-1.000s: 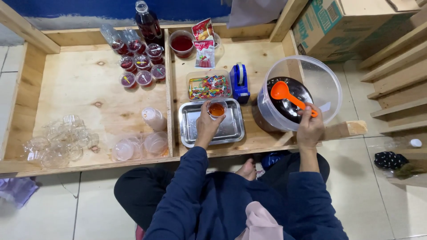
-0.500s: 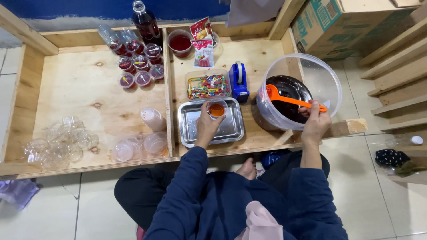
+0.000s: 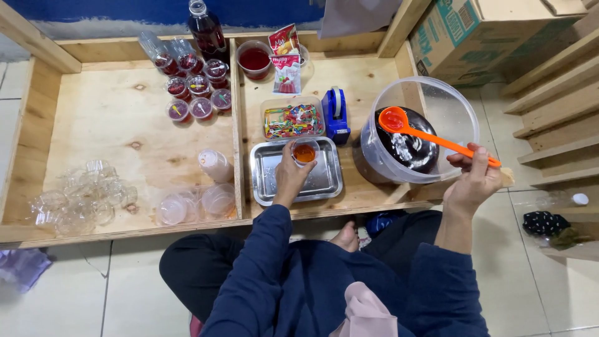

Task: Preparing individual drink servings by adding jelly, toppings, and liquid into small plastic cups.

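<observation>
Left hand: the left hand (image 3: 288,178) is wrapped around a small clear cup (image 3: 305,151) with orange-red liquid in the bottom, held over the steel tray (image 3: 268,187).
Right hand: the right hand (image 3: 472,181), at 3 o'clock from the tray, pinches the handle end of an orange ladle (image 3: 430,134); its bowl hangs over the dark jelly in the big clear tub (image 3: 449,106).
Ladle load: the bowl looks close to empty, though I cannot tell for sure.
Done so far: a cluster of filled red cups (image 3: 196,90) stands at 11 o'clock, beside a dark syrup bottle (image 3: 206,28) and a bowl of red liquid (image 3: 254,59).
Left to do: many empty cups (image 3: 81,196) lie at 9 o'clock, and more empty cups sit just left of the tray, so by my reckoning much remains unfilled.
Nearby: a box of coloured picks (image 3: 293,118) and a blue tape dispenser (image 3: 337,115) sit at 12 o'clock from the tray.
</observation>
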